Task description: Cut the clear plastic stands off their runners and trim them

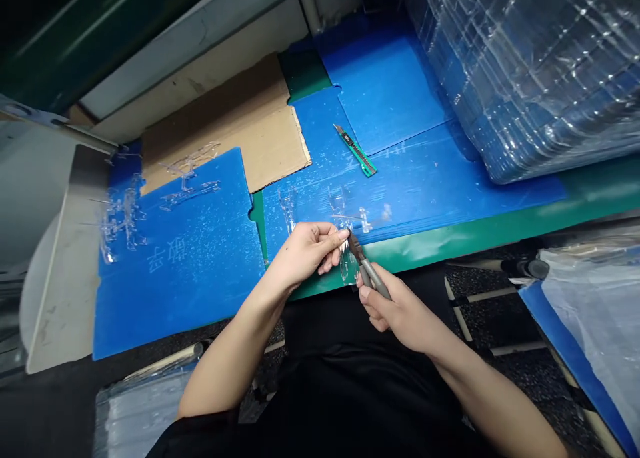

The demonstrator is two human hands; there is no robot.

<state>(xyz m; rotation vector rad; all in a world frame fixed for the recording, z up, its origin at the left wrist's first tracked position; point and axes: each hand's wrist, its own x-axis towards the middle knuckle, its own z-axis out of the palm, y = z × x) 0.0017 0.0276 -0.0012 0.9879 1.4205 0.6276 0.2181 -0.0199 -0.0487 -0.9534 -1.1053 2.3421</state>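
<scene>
Right hand [400,308]'s pliers [373,271], tips up-left, beside clear plastic [347,266] in left hand [305,255]

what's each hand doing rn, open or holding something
Left hand: closed, holding a clear plastic piece.
Right hand: closed, gripping grey-handled cutting pliers.
</scene>
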